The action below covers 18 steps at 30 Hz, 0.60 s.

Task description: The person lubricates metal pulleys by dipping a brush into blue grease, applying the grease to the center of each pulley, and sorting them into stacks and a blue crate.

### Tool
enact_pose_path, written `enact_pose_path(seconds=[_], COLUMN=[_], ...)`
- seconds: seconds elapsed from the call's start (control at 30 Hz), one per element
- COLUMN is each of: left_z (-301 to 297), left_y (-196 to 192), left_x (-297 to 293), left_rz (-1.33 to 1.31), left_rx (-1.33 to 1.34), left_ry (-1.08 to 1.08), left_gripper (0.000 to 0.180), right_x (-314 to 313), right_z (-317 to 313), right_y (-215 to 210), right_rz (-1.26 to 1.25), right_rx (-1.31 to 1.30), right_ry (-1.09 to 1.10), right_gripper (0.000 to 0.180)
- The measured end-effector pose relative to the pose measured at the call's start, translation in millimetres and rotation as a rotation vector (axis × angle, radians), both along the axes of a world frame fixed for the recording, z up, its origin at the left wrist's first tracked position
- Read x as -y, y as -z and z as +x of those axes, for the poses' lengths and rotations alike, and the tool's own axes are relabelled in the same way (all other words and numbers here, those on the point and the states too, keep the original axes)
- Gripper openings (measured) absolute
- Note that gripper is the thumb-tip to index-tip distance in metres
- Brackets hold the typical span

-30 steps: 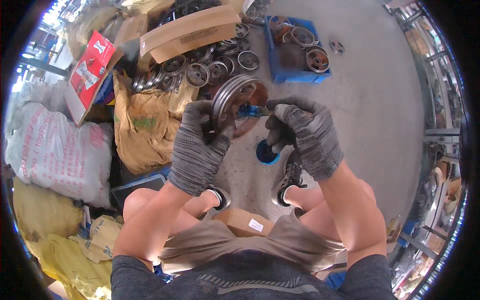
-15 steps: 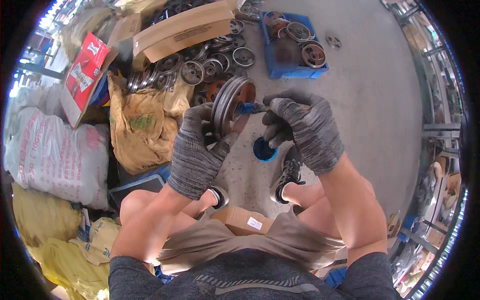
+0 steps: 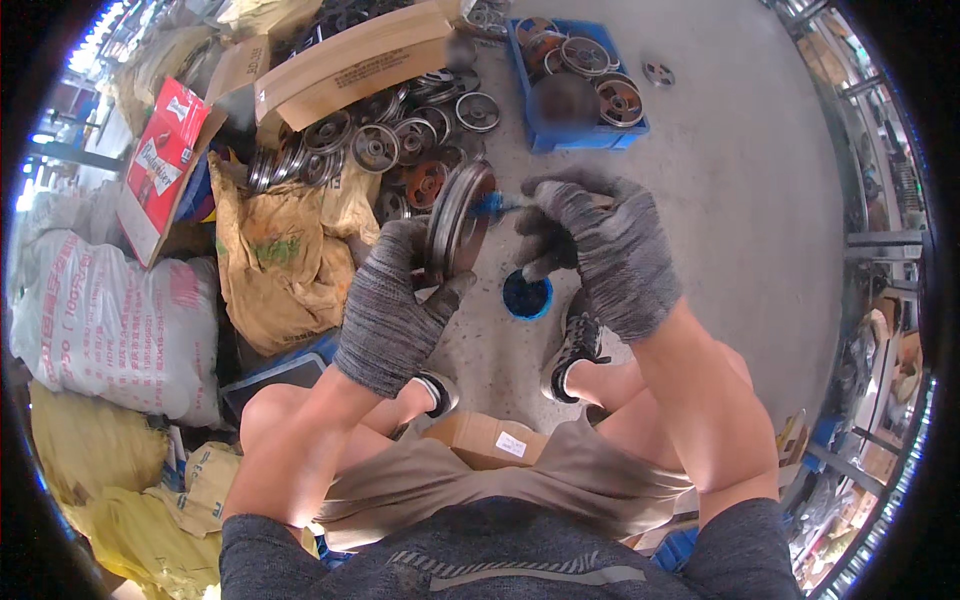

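A grooved metal pulley wheel (image 3: 458,225) is held nearly on edge in my gloved left hand (image 3: 392,305), the fingers behind its rim and the thumb at the lower edge. My right hand (image 3: 615,255), in a matching grey glove, pinches a small paintbrush (image 3: 492,204) whose bristles are coated blue. The brush tip is at the wheel's right-hand face, near the hub; whether it touches is blurred. Below the right hand, a round cup of dark blue paint (image 3: 527,296) stands on the floor between my feet.
Many similar wheels (image 3: 415,140) lie heaped ahead to the left, under an open cardboard box (image 3: 355,65). A blue crate (image 3: 590,140) holds more wheels. Brown sacks (image 3: 285,260) and a white plastic sack (image 3: 120,320) line the left. Shelving (image 3: 885,240) runs along the right.
The wheel has turned more edge-on to me, hiding more of its right-hand face. My right hand and the brush have shifted slightly left.
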<state>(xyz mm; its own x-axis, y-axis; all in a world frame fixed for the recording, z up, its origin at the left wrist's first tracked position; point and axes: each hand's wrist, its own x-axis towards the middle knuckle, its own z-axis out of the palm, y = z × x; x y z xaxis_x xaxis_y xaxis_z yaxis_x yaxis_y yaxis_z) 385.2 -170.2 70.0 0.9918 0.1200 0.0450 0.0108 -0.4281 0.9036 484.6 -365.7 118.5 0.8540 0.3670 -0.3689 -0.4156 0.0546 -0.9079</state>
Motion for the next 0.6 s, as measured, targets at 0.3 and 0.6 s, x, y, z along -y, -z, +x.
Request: enact_pose_path(seconds=[0.3,0.6], left_z=[3.6,1.8], left_y=[-3.8,-12.0], left_x=[-8.1,-1.6], left_rz=[-0.67,-0.776], left_rx=[-0.364,-0.29], left_ry=[-0.203,-0.169], left_gripper=[0.05,0.06], right_x=[11.9,-0.7], right_z=[1.5,-10.6], right_y=[-14.1,12.5], right_rz=[-0.398,-0.297], right_rx=[0.386,0.463], right_ry=[-0.183,-0.127], right_gripper=[0.017,0.018])
